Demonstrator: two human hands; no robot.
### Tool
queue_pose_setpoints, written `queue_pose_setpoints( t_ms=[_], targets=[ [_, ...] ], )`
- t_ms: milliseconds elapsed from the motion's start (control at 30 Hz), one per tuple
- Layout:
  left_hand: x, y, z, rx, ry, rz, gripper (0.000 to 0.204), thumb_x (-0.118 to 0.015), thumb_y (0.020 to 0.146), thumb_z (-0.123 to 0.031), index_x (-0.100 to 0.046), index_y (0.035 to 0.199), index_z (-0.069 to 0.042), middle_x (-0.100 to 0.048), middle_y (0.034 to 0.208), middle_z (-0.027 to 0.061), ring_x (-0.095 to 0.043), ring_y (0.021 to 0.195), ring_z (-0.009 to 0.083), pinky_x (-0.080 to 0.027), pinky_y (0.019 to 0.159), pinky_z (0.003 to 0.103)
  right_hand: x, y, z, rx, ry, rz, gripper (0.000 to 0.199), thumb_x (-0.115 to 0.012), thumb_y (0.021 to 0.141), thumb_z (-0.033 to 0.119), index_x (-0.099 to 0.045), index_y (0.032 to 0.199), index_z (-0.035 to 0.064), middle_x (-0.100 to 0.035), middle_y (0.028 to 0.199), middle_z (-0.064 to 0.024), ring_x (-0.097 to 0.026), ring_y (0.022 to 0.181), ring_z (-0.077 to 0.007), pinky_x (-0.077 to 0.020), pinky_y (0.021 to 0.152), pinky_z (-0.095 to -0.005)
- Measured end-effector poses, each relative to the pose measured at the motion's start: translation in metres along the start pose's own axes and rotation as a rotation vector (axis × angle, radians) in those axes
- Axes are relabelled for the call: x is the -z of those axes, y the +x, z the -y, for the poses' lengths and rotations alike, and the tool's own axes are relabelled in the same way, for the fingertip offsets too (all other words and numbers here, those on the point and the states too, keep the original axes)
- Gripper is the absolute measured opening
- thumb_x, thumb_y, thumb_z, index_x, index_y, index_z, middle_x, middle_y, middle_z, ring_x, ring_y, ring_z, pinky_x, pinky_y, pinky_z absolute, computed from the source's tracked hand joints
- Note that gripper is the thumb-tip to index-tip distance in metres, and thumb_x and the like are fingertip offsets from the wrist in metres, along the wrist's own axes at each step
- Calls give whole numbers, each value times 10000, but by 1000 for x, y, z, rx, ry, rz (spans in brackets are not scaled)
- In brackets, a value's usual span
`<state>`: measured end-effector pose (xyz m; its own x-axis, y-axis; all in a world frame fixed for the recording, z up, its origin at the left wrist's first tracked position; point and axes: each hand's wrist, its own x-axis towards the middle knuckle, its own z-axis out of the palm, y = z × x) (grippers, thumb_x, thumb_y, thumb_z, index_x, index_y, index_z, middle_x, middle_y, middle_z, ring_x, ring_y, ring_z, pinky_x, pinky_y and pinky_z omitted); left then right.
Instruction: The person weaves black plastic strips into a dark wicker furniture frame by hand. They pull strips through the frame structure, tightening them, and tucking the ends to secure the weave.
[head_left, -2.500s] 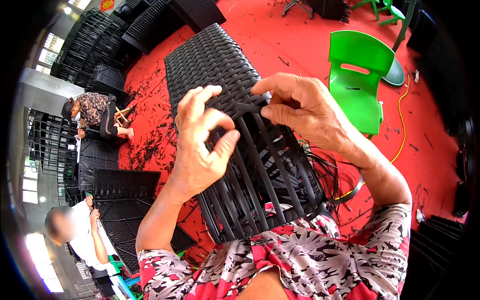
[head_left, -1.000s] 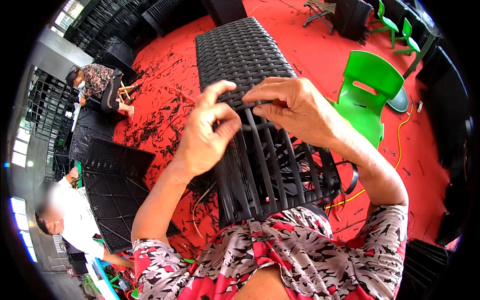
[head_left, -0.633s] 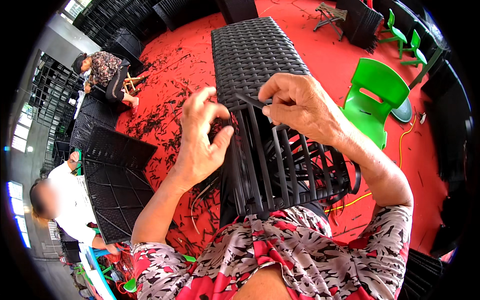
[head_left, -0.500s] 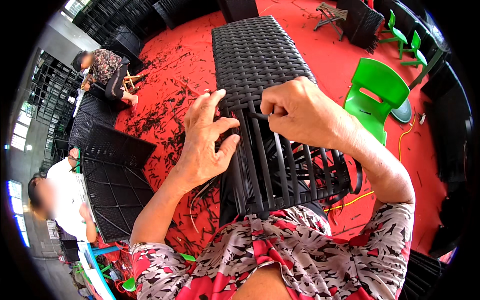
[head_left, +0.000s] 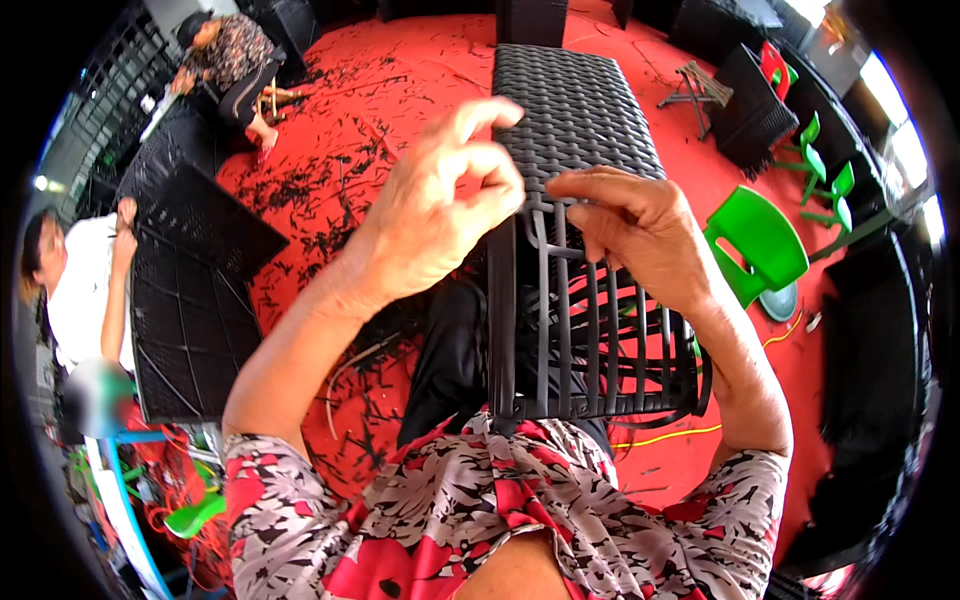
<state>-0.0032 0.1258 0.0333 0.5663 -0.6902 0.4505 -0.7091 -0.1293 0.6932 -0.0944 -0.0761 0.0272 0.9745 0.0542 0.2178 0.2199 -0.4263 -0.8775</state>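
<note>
A long black wicker panel (head_left: 575, 100) lies across my lap, closely woven at its far end. Its near part (head_left: 600, 350) is bare upright strands on a frame. My right hand (head_left: 640, 230) pinches a thin black strand (head_left: 560, 195) just where the weave ends. My left hand (head_left: 440, 210) is raised at the panel's left rail, its fingers curled toward the thumb and its index finger pointing up. Whether it grips anything is hidden. My flowered sleeves fill the lower edge of the view.
The red floor (head_left: 400, 90) is strewn with black offcuts (head_left: 330, 180). A green chair (head_left: 760, 250) stands at right, with a yellow cord (head_left: 670, 435) near it. Black woven panels (head_left: 190, 300) lean at left beside a person in white (head_left: 75, 290). Another person (head_left: 225, 50) sits far left.
My left hand's fingers, spread flat on the panel half a second ago, have curled in at the left rail. The right hand has stayed at the weave's edge, and the view has shifted.
</note>
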Motion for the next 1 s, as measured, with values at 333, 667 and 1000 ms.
queue_pose_setpoints(
  t_ms=[333, 667, 1000],
  targets=[
    [-25, -38, 45, 316, -495, -253, 112, -559, 948, -133, -600, 903, -38, -602, 889, -1, -567, 787, 71, -468, 722, 238, -10, 12, 37, -154, -210, -136, 125, -649, 838, 56, -657, 937, -19, -619, 683, 2, -506, 596, -10, -394, 524, -189],
    [-57, -57, 56, 516, -687, -142, 150, -685, 859, -133, -639, 809, 1, -604, 684, -12, -518, 613, 33, -422, 531, 229, -26, 30, 48, -175, -547, 96, 77, -622, 805, 29, -654, 855, -20, -621, 623, -53, -555, 556, -50, -439, 518, -234],
    [-47, -51, 63, 724, -1355, -91, 134, -721, 816, -96, -605, 759, -60, -498, 589, -43, -389, 463, 40, -274, 405, 215, -35, 42, 49, -156, -738, 195, 88, -600, 788, 60, -646, 800, -14, -611, 598, -101, -599, 533, -134, -461, 519, -284]
  ],
)
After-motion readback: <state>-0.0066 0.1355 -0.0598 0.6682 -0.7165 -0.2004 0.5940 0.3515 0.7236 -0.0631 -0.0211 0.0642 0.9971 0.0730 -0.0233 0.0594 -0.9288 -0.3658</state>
